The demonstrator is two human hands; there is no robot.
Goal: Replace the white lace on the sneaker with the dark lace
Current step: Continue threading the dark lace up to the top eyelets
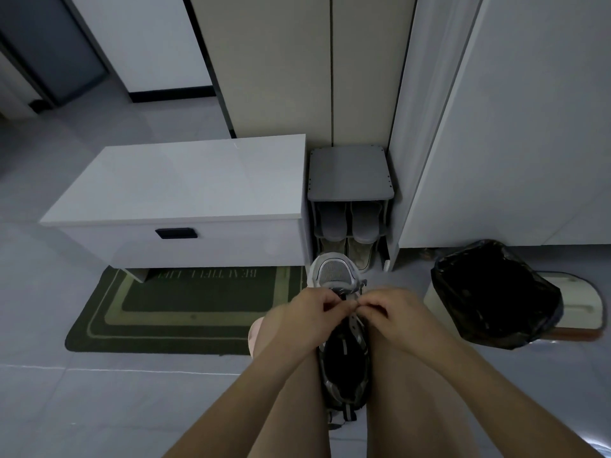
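1. Head view, far left: a dark green mat with pale borders lies on the grey floor. Its lettering is upside down to you and partly under the bench. It seems to read "BEAUTIFUL LI…", and the rest is too dim to read.
2. A white bench stands over the mat's far edge, with a black handle on its drawer front.
3. Your left hand has its fingers curled, the tips pinching at the lace.
4. The sneaker stands between your legs, its grey-white toe pointing away from you. No brand mark can be read on it.
5. Beyond the toe, a grey shoe rack holds grey slippers.
6. Your right hand meets the left over the eyelets, fingers curled and pinching the same lacing. The lace looks dark there.
7. At the right, a bin lined with a black bag stands near the wall.
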